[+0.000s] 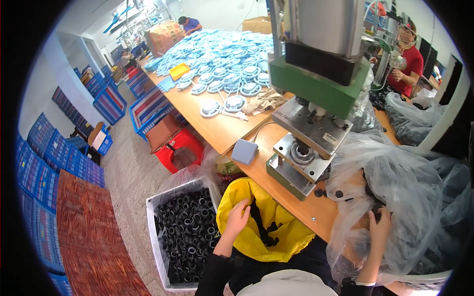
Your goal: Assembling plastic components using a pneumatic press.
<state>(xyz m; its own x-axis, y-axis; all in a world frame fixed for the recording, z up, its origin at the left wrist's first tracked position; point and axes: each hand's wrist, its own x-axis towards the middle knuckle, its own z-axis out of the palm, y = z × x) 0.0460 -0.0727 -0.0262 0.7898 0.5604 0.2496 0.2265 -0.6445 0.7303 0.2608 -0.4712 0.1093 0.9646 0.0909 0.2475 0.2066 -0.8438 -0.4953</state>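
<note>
Right hand [380,223] is holding a black piece [377,212], left hand [238,218] half-open by a yellow bag [291,236] — likely gaping for access

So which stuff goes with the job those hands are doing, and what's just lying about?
Probably with the job:
- yellow fabric sack, by the left hand
- clear plastic bag, by the right hand
- green-and-silver metal press
- white rectangular bin of black rings

Probably just lying about:
- yellow plastic tray
- red plastic stool
- crumpled beige cloth
</note>
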